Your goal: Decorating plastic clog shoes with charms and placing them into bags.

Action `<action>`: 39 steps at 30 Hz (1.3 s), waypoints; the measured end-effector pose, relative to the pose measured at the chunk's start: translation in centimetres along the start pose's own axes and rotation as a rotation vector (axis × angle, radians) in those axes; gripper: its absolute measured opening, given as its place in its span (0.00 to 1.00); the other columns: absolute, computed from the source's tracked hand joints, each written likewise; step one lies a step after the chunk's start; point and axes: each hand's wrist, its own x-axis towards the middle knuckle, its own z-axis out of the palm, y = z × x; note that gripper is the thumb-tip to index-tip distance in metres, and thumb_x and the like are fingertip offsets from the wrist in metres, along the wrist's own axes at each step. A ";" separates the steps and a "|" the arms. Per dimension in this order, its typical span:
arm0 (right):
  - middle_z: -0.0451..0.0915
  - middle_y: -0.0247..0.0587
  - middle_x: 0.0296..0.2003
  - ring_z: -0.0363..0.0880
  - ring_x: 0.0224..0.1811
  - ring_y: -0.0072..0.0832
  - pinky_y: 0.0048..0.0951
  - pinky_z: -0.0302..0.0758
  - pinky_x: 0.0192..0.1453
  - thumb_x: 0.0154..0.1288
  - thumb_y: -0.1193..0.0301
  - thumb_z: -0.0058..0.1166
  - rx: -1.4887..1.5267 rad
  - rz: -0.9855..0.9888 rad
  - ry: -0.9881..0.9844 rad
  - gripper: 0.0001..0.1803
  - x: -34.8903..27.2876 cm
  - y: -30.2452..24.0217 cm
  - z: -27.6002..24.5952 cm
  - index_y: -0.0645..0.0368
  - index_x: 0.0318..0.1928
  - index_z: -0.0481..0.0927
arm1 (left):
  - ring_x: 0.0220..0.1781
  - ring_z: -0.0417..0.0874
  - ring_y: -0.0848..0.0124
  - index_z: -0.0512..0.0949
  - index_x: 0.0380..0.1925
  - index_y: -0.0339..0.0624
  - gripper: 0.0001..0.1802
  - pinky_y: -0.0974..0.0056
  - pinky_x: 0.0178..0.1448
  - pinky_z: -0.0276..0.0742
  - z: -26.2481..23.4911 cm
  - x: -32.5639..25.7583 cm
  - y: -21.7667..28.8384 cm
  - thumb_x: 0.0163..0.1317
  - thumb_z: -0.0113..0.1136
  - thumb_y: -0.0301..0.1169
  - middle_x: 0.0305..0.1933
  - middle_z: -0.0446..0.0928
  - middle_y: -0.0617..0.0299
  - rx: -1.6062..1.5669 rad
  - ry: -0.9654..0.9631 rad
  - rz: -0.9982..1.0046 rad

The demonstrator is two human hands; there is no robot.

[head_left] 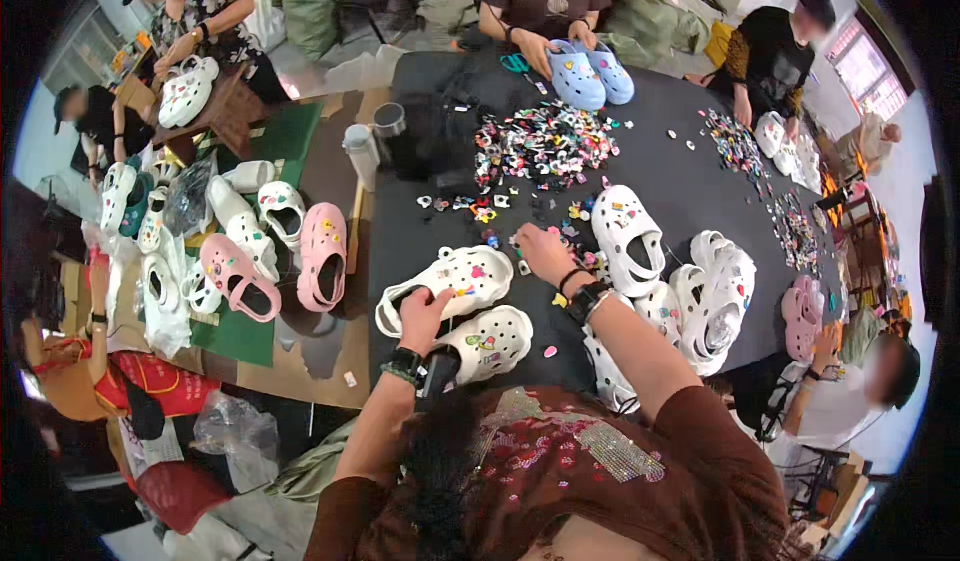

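My left hand [425, 319] grips the side of a white clog [455, 271] that lies on the black table with its toe to the right; colourful charms sit on its upper. Just below it rests another white clog [490, 343], also decorated with charms. My right hand [545, 253] is beyond the first clog's toe, at the near edge of scattered small shoe charms [486, 214]. Its fingers are bent together, and whatever they pinch, if anything, is too small to make out. A loose pink charm [550, 351] lies beside the lower clog.
A large heap of charms [545, 146] covers the table's middle. White clogs [628, 241] crowd the right; pink clogs [322, 256] and more shoes stand left. Near a cup [389, 121] is a white bottle [360, 156]. Opposite, a person holds blue clogs [590, 76]; others work around.
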 end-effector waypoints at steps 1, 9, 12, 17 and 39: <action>0.77 0.47 0.32 0.79 0.32 0.46 0.41 0.76 0.37 0.59 0.72 0.50 -0.125 -0.037 -0.025 0.06 -0.9 0.5 -1.0 0.57 0.36 0.79 | 0.20 0.66 0.68 0.73 0.20 0.31 0.20 0.61 0.28 0.66 0.0 0.1 -0.2 0.56 0.65 0.39 0.17 0.71 0.56 0.024 0.026 0.041; 0.78 0.50 0.32 0.78 0.34 0.48 0.44 0.75 0.39 0.64 0.69 0.46 -0.437 -0.166 -0.063 0.09 -8.4 9.7 -3.8 0.61 0.34 0.76 | 0.33 0.79 0.63 0.79 0.36 0.37 0.11 0.60 0.38 0.73 -2.4 -0.7 1.5 0.53 0.64 0.29 0.30 0.78 0.55 0.255 0.126 0.528; 0.78 0.54 0.30 0.77 0.36 0.52 0.47 0.74 0.41 0.62 0.66 0.52 -0.264 0.259 -0.178 0.12 -9.4 4.2 -4.6 0.62 0.40 0.72 | 0.30 0.79 0.65 0.78 0.35 0.36 0.10 0.62 0.36 0.73 -5.0 -2.5 0.7 0.55 0.63 0.30 0.29 0.78 0.55 0.437 0.278 0.741; 0.77 0.52 0.38 0.77 0.43 0.48 0.43 0.74 0.45 0.60 0.66 0.55 -0.313 0.164 -0.088 0.15 -10.0 3.6 -4.1 0.60 0.43 0.72 | 0.26 0.79 0.65 0.78 0.29 0.36 0.06 0.64 0.32 0.73 -6.4 -6.5 2.5 0.55 0.63 0.28 0.25 0.77 0.55 0.113 -0.052 0.145; 0.74 0.48 0.34 0.72 0.43 0.45 0.41 0.70 0.48 0.54 0.67 0.57 -0.205 -0.123 -0.235 0.10 -14.0 3.5 -1.3 0.61 0.31 0.75 | 0.48 0.73 0.47 0.71 0.44 0.41 0.25 0.51 0.47 0.76 -4.0 -5.1 -1.3 0.43 0.67 0.26 0.48 0.70 0.51 0.798 -0.147 0.365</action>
